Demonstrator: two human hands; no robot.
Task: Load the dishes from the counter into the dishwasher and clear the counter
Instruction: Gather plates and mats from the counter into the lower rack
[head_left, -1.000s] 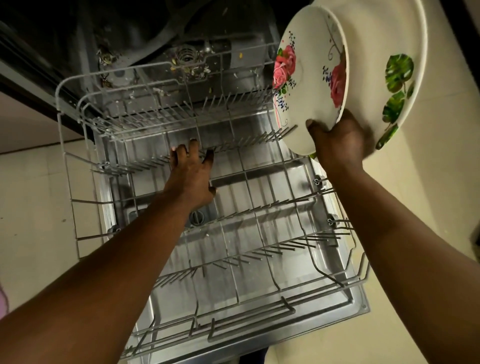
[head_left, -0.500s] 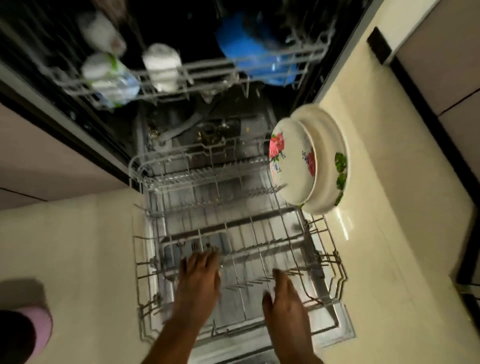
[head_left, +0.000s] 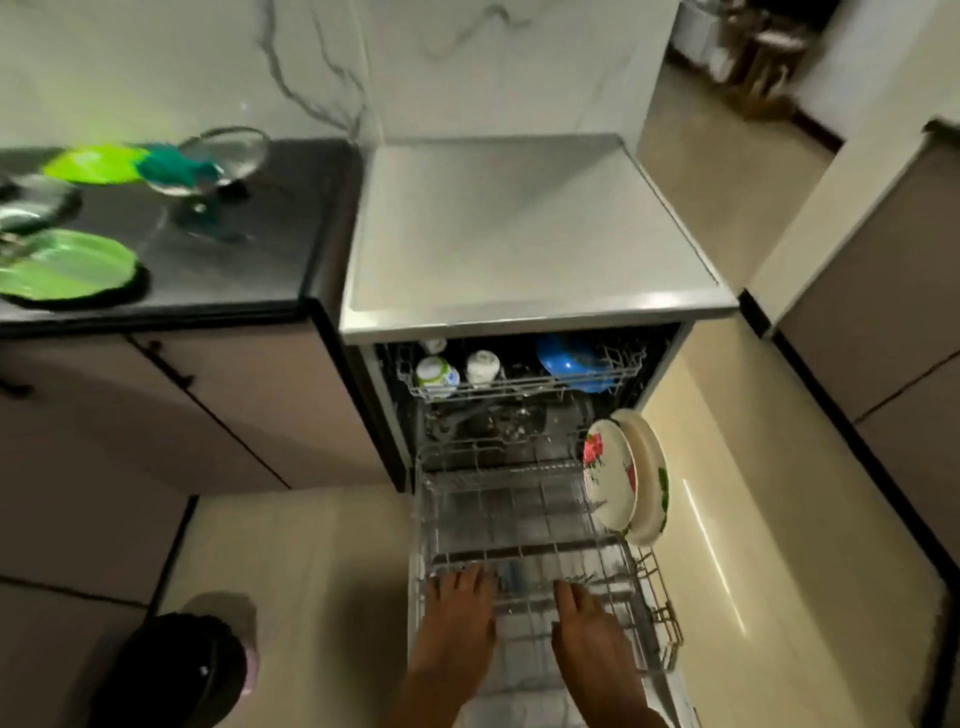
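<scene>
Comparing with a second ago: right hand (head_left: 589, 631) has let go of the two floral plates (head_left: 626, 480), which now stand on edge in the right side of the lower rack (head_left: 519, 525), mid-right of frame. Both hands are empty, fingers straight and relaxed, over the rack's near end at bottom centre; left hand (head_left: 460, 618) lies beside the right. View has lifted, bringing the counter (head_left: 234, 249) into upper left. Still there: green plates (head_left: 67, 265), a lid (head_left: 223, 156), blurred items. Judgement: plates loaded; next load comes from the counter. Upper rack (head_left: 519, 382) holds cups and a blue bowl (head_left: 571, 364).
</scene>
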